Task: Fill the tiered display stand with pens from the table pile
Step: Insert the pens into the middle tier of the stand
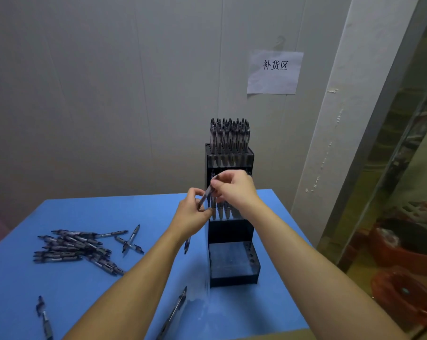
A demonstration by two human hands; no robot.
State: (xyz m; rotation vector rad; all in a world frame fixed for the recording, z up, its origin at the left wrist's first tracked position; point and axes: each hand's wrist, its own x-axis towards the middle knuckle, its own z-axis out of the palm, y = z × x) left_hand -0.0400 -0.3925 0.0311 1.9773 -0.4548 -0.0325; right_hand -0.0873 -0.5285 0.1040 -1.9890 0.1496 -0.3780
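Note:
A black tiered display stand (231,233) rises at the back right of the blue table (85,285). Its top tier is packed with upright pens (229,134). Several pens stand in the middle tier, partly hidden by my hands. The lowest tier (233,260) shows bare holes. One dark pen (206,193) is held tilted in front of the middle tier, my left hand (191,213) pinching its lower end and my right hand (232,188) its upper end. A pile of pens (72,247) lies on the table to the left.
Loose pens lie near the front edge (172,314) and front left (44,317), another just left of the stand (187,245). A paper sign (274,72) hangs on the wall behind. Red buckets (403,246) stand on the floor beyond the table's right edge.

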